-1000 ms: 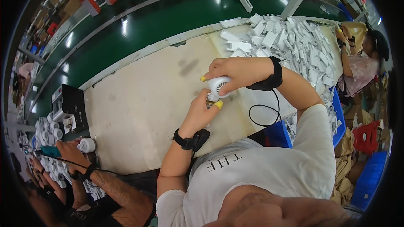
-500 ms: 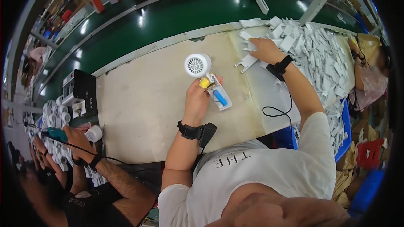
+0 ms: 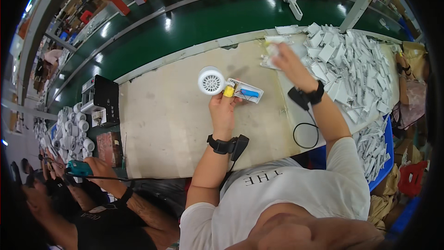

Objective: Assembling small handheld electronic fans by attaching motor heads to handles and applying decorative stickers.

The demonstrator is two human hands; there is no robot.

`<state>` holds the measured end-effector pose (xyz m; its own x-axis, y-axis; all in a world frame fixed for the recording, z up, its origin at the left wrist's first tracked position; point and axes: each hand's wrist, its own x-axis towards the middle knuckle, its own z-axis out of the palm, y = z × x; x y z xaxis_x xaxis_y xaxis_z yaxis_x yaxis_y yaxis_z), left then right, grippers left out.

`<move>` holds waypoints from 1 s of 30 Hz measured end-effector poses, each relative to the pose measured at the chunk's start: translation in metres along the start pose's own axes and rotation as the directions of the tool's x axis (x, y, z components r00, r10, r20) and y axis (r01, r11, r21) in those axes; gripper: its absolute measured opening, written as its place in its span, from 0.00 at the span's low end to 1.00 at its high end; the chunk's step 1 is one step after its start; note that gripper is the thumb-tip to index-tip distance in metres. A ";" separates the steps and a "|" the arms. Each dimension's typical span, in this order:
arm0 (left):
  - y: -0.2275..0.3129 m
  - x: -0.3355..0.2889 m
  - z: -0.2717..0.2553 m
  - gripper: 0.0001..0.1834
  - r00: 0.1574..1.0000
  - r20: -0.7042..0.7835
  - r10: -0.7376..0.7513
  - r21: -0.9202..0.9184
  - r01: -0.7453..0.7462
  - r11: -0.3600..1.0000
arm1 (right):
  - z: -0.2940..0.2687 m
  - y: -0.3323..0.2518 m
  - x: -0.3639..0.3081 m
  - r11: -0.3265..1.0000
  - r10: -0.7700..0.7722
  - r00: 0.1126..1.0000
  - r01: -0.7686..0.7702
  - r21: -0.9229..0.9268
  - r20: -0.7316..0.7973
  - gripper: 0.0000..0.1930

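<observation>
My left hand (image 3: 223,113) is closed round a white handheld fan (image 3: 212,82) over the middle of the table. Its round grille faces up, and the opened handle points right, showing a blue cylindrical battery (image 3: 249,93) and thin wires. Something yellow (image 3: 229,91) sits at my fingertips beside the fan's neck. My right hand (image 3: 292,67), smeared by motion, hovers above the table left of a large heap of white plastic handle pieces (image 3: 344,65). A whitish blur shows at its fingers; whether they hold a piece I cannot make out. Several loose white pieces (image 3: 277,40) lie just beyond.
A green conveyor (image 3: 203,18) runs behind the table, carrying another white fan (image 3: 292,5). At the left stand a black machine (image 3: 100,101) and piled fan heads (image 3: 69,129). A co-worker's hand (image 3: 104,171) grips a teal power tool (image 3: 79,168). A blue bin (image 3: 387,157) is at the right.
The fan in my left hand has turned, its handle swinging from pointing down toward me to pointing right. My right hand has lifted off the white pieces and blurs with motion. The view has shifted slightly.
</observation>
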<state>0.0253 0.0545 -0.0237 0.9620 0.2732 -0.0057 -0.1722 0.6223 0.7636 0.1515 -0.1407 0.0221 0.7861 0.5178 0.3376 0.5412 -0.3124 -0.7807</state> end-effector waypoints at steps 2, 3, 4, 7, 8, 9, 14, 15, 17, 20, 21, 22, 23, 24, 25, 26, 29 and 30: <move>-0.002 -0.001 -0.001 0.15 0.998 -0.054 0.033 0.027 -0.032 0.999 | 0.015 -0.038 -0.013 0.998 -0.049 0.944 0.056 -0.011 0.327 0.24; -0.002 -0.002 -0.002 0.15 0.993 -0.098 0.060 0.046 -0.056 0.997 | 0.021 -0.053 -0.018 0.998 -0.050 0.945 0.055 -0.006 0.323 0.24; -0.002 -0.001 0.000 0.15 0.994 -0.092 0.057 0.051 -0.053 0.997 | 0.023 -0.067 -0.023 1.000 -0.012 0.914 0.009 0.011 0.404 0.27; 0.002 -0.002 0.005 0.16 0.993 -0.073 0.089 0.038 -0.086 0.996 | 0.033 -0.074 -0.032 0.999 -0.044 0.930 0.052 -0.012 0.365 0.32; 0.003 -0.003 0.008 0.16 0.994 -0.080 0.077 -0.016 -0.079 0.997 | 0.037 -0.074 -0.034 0.989 -0.113 0.962 0.133 -0.063 0.249 0.34; 0.002 -0.004 0.009 0.16 0.994 -0.089 0.059 -0.072 -0.066 0.995 | 0.040 -0.074 -0.033 0.960 -0.129 0.982 0.158 -0.230 0.138 0.36; -0.011 -0.011 0.003 0.15 0.992 -0.085 0.097 0.001 -0.097 0.995 | 0.060 -0.077 -0.032 0.823 -0.235 0.970 0.235 -0.517 0.068 0.36; -0.012 -0.012 0.002 0.16 0.992 -0.060 0.110 0.013 -0.110 0.994 | 0.064 -0.079 -0.032 0.828 -0.219 0.974 0.218 -0.517 0.061 0.36; -0.013 -0.013 0.004 0.16 0.992 -0.049 0.120 0.007 -0.120 0.993 | 0.064 -0.081 -0.033 0.834 -0.200 0.979 0.195 -0.516 0.047 0.37; -0.008 -0.016 0.013 0.17 0.990 -0.045 0.136 -0.026 -0.137 0.990 | 0.059 -0.086 -0.035 0.870 -0.168 0.985 0.167 -0.464 0.040 0.35; -0.007 -0.017 0.014 0.17 0.988 -0.054 0.145 -0.054 -0.148 0.988 | 0.055 -0.089 -0.036 0.909 -0.135 0.990 0.140 -0.393 0.040 0.34; -0.006 -0.016 0.013 0.17 0.988 -0.054 0.147 -0.052 -0.150 0.987 | 0.051 -0.091 -0.037 0.941 -0.103 0.994 0.111 -0.319 0.044 0.33; -0.004 -0.016 0.011 0.18 0.987 -0.045 0.156 -0.075 -0.159 0.985 | 0.049 -0.091 -0.038 0.941 -0.105 0.993 0.114 -0.317 0.045 0.33; -0.003 -0.015 0.011 0.18 0.986 -0.033 0.162 -0.099 -0.165 0.981 | 0.045 -0.091 -0.040 0.938 -0.193 0.977 0.211 -0.276 0.091 0.32; -0.002 -0.016 0.012 0.19 0.983 -0.032 0.178 -0.083 -0.180 0.980 | 0.043 -0.090 -0.041 0.924 -0.281 0.950 0.305 -0.230 0.133 0.31; -0.001 -0.016 0.014 0.19 0.983 -0.033 0.179 -0.083 -0.181 0.980 | 0.044 -0.091 -0.043 0.924 -0.282 0.950 0.306 -0.230 0.134 0.31; 0.000 -0.017 0.017 0.19 0.979 -0.037 0.202 -0.081 -0.204 0.976 | 0.046 -0.092 -0.045 0.922 -0.286 0.952 0.305 -0.239 0.114 0.25; -0.001 -0.016 0.015 0.20 0.980 -0.043 0.196 -0.078 -0.199 0.977 | 0.047 -0.092 -0.045 0.926 -0.285 0.952 0.304 -0.224 0.113 0.25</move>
<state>0.0128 0.0385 -0.0145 0.8996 0.4210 0.1165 -0.3760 0.6106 0.6970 0.0525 -0.0982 0.0539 0.5597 0.6723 0.4846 0.8072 -0.3100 -0.5024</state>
